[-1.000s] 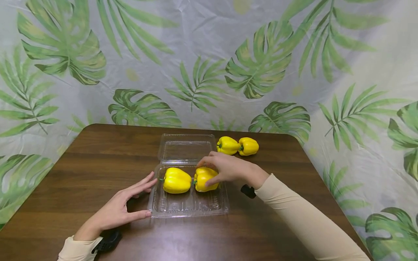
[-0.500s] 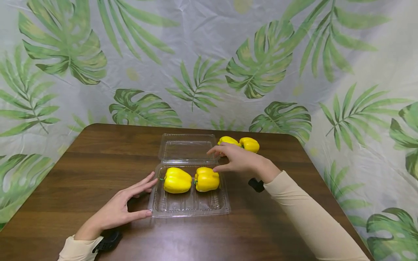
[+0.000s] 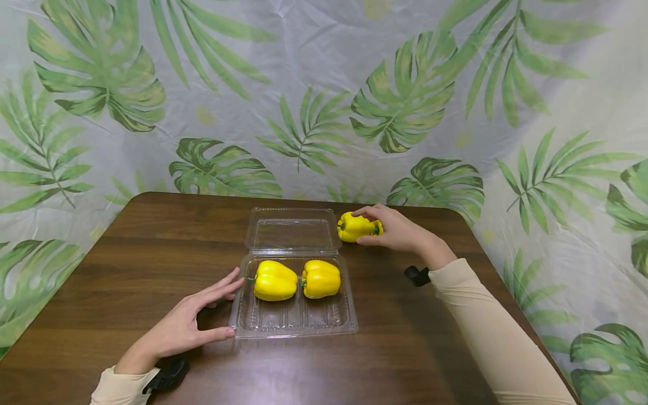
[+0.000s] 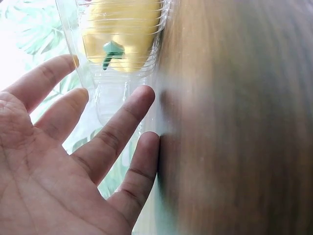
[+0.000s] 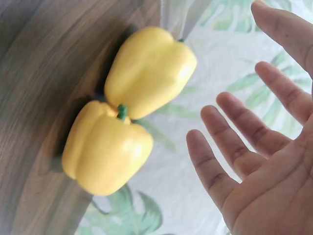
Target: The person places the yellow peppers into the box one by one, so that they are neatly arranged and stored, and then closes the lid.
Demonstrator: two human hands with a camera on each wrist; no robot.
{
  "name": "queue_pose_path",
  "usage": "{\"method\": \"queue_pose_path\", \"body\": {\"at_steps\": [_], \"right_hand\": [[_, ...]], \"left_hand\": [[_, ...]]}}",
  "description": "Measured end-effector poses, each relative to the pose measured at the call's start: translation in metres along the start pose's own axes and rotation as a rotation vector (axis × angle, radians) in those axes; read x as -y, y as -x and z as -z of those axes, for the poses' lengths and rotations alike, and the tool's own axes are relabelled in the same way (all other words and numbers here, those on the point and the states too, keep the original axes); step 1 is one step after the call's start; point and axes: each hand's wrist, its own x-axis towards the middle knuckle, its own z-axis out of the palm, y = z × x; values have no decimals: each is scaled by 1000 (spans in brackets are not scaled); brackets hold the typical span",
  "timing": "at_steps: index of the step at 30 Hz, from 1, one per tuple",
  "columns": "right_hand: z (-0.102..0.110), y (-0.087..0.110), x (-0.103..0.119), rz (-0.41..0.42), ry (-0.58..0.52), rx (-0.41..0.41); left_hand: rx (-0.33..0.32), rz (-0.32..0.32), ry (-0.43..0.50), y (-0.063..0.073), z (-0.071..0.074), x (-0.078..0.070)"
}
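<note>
A clear plastic clamshell container (image 3: 268, 323) lies with its lid folded back on the table. Two yellow bell peppers, a left one (image 3: 275, 280) and a right one (image 3: 322, 279), sit side by side in its base. My left hand (image 3: 189, 320) has its fingers spread at the container's left edge, thumb at the front corner. Over the pair of loose yellow peppers at the back right hovers my right hand (image 3: 397, 229), fingers extended. It partly covers the farther-right pepper (image 5: 107, 149); the other loose pepper (image 3: 351, 227) shows beside the fingertips. Its palm holds nothing in the right wrist view.
The clear lid (image 3: 293, 232) extends behind the base toward the table's back edge. The brown wooden table (image 3: 167, 242) ends at a leaf-print cloth (image 3: 314, 73) hanging behind it. Dark wrist straps (image 3: 167, 376) show at both sleeves.
My right hand has left the right pepper in the container and moved back and right to the loose peppers. The left hand has stayed put at the container's edge.
</note>
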Motion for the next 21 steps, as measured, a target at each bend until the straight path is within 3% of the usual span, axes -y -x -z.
{"method": "queue_pose_path", "body": {"at_steps": [7,21], "right_hand": [[1,-7,-18,-10,-52,-33],[-6,-32,-31,-60,-143,7]], "left_hand": [[7,12,5,2,0,2],[17,33,-20,1,1,-1]]}}
